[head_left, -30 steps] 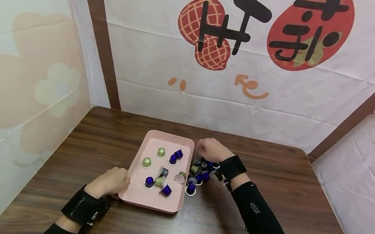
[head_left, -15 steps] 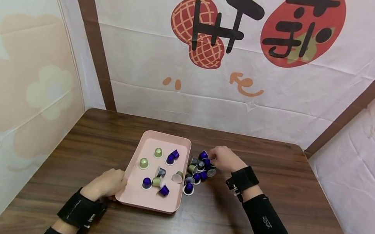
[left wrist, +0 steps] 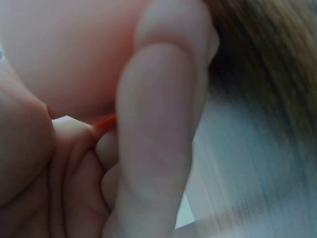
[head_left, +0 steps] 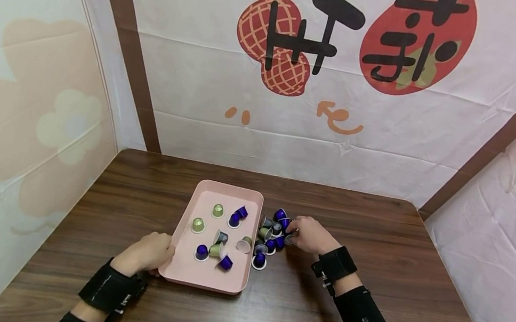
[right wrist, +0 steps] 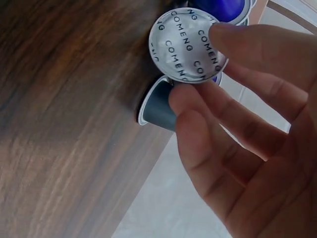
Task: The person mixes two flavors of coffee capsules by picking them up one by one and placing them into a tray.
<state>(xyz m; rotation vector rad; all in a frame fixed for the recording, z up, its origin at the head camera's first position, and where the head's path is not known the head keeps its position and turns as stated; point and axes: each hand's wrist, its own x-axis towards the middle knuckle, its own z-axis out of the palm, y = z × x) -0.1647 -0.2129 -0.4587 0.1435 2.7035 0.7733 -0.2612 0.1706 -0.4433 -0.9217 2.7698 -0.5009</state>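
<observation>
A pink tray (head_left: 191,271) lies on the wooden table and holds several purple, green and grey coffee capsules (head_left: 234,219). My left hand (head_left: 167,251) grips the tray's near left corner, and in the left wrist view its thumb (left wrist: 158,129) presses on the pink tray (left wrist: 64,49). A pile of capsules (head_left: 269,232) sits against the tray's right side. At the pile's right edge my right hand (head_left: 294,234) pinches one capsule by its silver foil lid (right wrist: 185,47). A grey capsule (right wrist: 158,106) lies on its side just below it.
The brown wooden table (head_left: 388,241) stretches bare to the right and along the near edge. White printed cloth walls (head_left: 290,133) close in the back and both sides.
My right hand has drawn back from the far side of the pile to its right edge and now pinches a foil-lidded capsule. The left hand stays on the tray corner.
</observation>
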